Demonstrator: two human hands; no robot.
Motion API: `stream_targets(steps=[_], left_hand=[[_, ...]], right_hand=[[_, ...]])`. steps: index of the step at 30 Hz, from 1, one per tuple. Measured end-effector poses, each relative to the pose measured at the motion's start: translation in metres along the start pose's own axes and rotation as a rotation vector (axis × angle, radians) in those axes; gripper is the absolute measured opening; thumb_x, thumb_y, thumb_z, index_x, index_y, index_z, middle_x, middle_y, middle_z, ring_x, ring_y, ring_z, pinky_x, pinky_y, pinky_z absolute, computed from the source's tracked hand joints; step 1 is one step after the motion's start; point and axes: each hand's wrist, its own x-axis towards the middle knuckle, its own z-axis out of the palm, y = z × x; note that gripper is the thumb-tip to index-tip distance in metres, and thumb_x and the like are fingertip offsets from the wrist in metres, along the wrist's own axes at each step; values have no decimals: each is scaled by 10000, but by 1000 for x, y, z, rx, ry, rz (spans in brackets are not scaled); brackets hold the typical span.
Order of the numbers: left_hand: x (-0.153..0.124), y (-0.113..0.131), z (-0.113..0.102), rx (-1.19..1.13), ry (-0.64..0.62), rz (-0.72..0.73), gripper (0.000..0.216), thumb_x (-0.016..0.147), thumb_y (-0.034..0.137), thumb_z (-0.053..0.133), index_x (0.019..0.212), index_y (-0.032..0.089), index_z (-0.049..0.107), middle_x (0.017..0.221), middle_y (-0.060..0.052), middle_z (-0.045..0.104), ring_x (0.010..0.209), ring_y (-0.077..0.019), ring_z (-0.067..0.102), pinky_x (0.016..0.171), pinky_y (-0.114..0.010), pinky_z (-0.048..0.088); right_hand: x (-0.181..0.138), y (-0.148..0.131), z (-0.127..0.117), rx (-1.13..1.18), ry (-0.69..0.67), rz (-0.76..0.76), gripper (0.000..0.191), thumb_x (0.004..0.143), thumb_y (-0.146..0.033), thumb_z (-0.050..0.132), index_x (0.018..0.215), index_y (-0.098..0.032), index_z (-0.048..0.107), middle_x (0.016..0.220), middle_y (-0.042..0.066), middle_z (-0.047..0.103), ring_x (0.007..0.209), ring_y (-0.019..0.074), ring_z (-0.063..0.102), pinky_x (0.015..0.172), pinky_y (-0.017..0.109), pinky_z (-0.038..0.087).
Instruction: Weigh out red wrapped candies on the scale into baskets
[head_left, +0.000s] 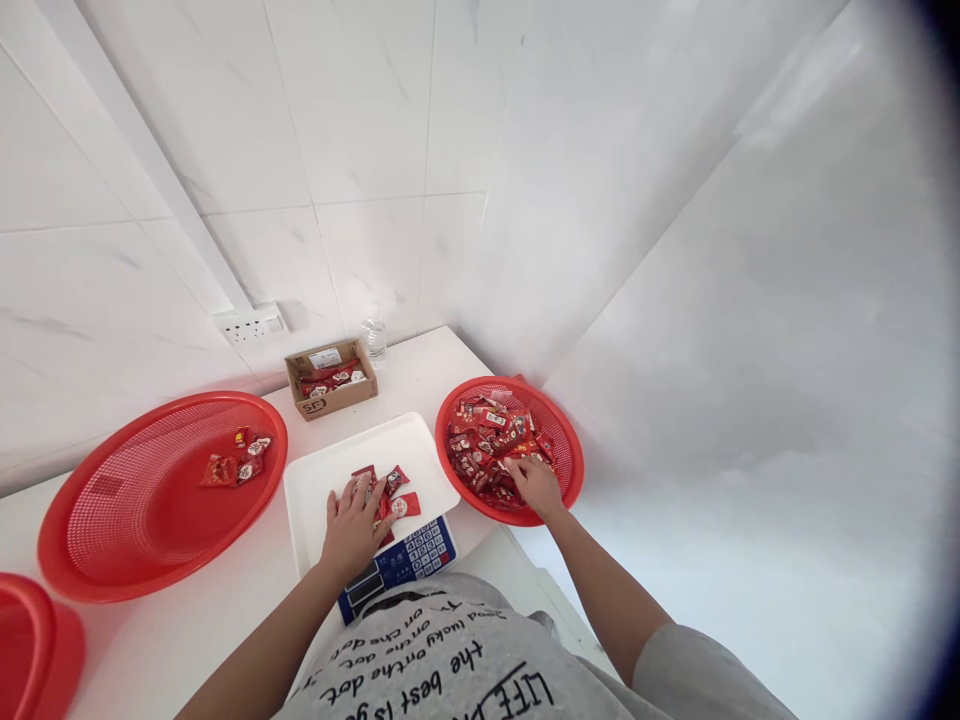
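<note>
My left hand [352, 525] lies with its fingers spread over a few small red candy packets [405, 505] on a white tray [322, 485]. The tray rests on a blue-fronted electronic scale [420, 555] with a keypad. At the right, my right hand [538, 485] reaches into a round red basket [574, 455] heaped with red candy packets [480, 450]. Its fingers are bent in among the packets, and what they grip is hidden.
A larger red basket [165, 530] with several packets stands at the left, another red container [60, 650] in the lower left corner. Behind the tray are a cardboard box [337, 400] of red packets and a clear plastic cup [373, 340]. Walls border the table.
</note>
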Motion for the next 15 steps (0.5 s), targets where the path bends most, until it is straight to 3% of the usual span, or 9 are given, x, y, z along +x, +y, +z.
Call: stream_targets(steps=[4,6,9,15], left_hand=[[0,1,-1,-7,-4,-3,595,859,542,347,1387,268,336,1452,-79,333,1324,-305,258,1055,-548,135],[0,1,-2,-12,-8,-5,594,861,541,343,1386,264,338,1454,-85,329,1326,-303,254,1056,-545,133],[1,1,-1,-17,-14,-12,594,864,533,346,1388,256,335,1460,-91,316,1331,-299,246,1060,-537,128],[0,1,-3,-40,-33,-6,613,855,561,342,1392,266,326,1467,-84,302,1333,-303,235,1059,-547,123]], right_hand=[[13,3,2,-10,19,104,485,885,-482,264,905,-192,652,1057,109,605,857,210,591,702,320,430],[22,4,6,-43,59,132,382,865,-398,358,1067,-178,597,1174,134,553,885,215,595,706,317,435],[35,5,12,-87,53,108,405,811,-253,445,1196,-152,519,1234,155,522,987,240,573,771,322,427],[40,12,6,-81,13,118,269,816,-246,437,984,-145,620,1037,152,612,893,243,589,741,330,417]])
